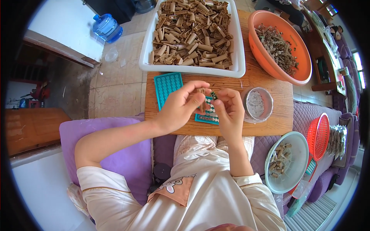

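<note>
Over the near part of the wooden table, my left hand [179, 102] is closed, thumb and fingers pinching a small tan plastic piece [202, 101], partly hidden by the fingers. Close beside it, my right hand [229, 109] pinches a tiny dark green part [214, 95] between thumb and forefinger. Below both hands lies a teal tray [208, 119] with white round pieces in its cells, partly covered by my fingers. Another teal tray [168, 89] with round cells sits to the left, behind my left hand. Right of my right hand stands a round tub [258, 104] holding whitish pieces.
A white bin [192, 70] heaped with tan plastic pieces stands at the back. An orange basin [266, 57] holds tangled greyish-brown bits. On the purple sofa at right are a pale green basin [287, 184] and a red basket [318, 136]. A blue water bottle [107, 28] stands on the floor.
</note>
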Tool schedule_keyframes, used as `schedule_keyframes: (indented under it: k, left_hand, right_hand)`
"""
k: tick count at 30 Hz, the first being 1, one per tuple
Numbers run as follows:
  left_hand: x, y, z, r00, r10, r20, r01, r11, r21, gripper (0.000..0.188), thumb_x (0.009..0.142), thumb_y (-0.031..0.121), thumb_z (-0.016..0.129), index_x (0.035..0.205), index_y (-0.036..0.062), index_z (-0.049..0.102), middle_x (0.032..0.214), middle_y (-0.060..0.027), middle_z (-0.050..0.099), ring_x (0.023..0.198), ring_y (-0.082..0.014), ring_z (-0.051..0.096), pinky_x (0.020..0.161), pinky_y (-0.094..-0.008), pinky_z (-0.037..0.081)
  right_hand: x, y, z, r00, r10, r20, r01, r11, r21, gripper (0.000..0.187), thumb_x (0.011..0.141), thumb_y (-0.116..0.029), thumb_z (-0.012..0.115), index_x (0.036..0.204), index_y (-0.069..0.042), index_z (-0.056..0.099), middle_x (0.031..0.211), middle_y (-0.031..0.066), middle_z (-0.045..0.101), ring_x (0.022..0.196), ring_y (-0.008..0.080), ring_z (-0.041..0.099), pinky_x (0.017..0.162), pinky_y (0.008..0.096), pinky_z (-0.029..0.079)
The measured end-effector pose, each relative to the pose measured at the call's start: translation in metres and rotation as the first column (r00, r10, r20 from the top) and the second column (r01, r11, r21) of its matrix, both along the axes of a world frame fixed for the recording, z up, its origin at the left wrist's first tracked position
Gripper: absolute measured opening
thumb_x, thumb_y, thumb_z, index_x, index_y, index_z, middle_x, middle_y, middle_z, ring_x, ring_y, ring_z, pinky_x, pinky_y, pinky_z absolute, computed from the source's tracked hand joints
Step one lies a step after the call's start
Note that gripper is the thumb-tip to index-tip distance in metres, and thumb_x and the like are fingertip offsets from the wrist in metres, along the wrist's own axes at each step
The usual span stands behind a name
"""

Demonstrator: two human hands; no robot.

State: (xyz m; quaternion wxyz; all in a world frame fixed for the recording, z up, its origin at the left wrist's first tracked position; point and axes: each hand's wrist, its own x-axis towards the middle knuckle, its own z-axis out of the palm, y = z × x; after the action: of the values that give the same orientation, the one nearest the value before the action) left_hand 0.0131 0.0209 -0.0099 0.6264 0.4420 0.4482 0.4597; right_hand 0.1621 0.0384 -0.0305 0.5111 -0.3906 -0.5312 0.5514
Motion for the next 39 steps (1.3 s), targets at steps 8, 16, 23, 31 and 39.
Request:
schedule_keyframes:
  k: [8,16,23,31,39]
  left_hand:
    - [0.004,-0.014,0.01,0.995,-0.065,-0.077,0.072,0.993,0.096,0.042,0.084,0.018,0.054,0.121,0.0037,0.039,0.107,-0.0063,0.052,0.088,-0.0086,0.053,0.077,-0.0231,0.044]
    - [0.003,-0.014,0.009,0.999,-0.05,0.015,0.049,0.993,0.104,0.038,0.079,0.013,0.061,0.111,0.004,0.044,0.1,-0.0065,0.056,0.087,-0.0104,0.054,0.077,-0.0233,0.045]
    - [0.002,-0.013,0.008,0.997,-0.039,-0.062,0.047,0.99,0.135,0.036,0.078,0.009,0.061,0.11,0.003,0.046,0.096,-0.0046,0.056,0.086,-0.0088,0.054,0.076,-0.0228,0.045]
    - [0.003,-0.01,0.013,0.999,0.038,-0.019,-0.038,0.999,-0.035,0.034,0.085,0.013,0.052,0.117,0.0032,0.044,0.099,-0.0055,0.057,0.087,-0.01,0.055,0.074,-0.0233,0.048]
    - [0.001,-0.004,0.007,0.983,0.136,0.123,-0.108,0.972,-0.209,0.033,0.089,0.017,0.045,0.119,0.0041,0.042,0.11,-0.0082,0.051,0.088,-0.011,0.055,0.072,-0.0252,0.05]
  right_hand:
    - [-0.004,-0.02,0.013,0.998,-0.001,-0.063,0.007,0.995,0.098,0.014,0.079,0.006,0.052,0.092,0.003,0.049,0.088,0.0096,0.059,0.072,0.0088,0.056,0.063,0.0203,0.046]
    - [-0.009,-0.026,0.009,0.984,-0.159,-0.078,0.171,0.969,0.176,0.012,0.075,0.008,0.055,0.086,0.003,0.053,0.082,0.0083,0.061,0.063,0.0046,0.054,0.054,0.0158,0.041]
    - [-0.013,-0.028,0.007,0.976,-0.22,0.002,0.214,0.953,0.214,0.011,0.074,0.006,0.057,0.083,0.001,0.055,0.078,0.0084,0.063,0.057,0.0039,0.053,0.047,0.0163,0.04]
    - [-0.005,-0.023,0.006,0.983,-0.076,0.169,0.032,0.968,0.248,0.013,0.075,0.007,0.056,0.087,0.002,0.059,0.084,0.0093,0.061,0.065,0.0106,0.055,0.058,0.0208,0.044]
    - [-0.016,-0.024,-0.004,0.968,-0.138,0.21,0.063,0.942,0.331,0.03,0.071,0.005,0.06,0.099,-0.004,0.06,0.082,0.0071,0.05,0.069,0.0175,0.05,0.057,0.0255,0.041]
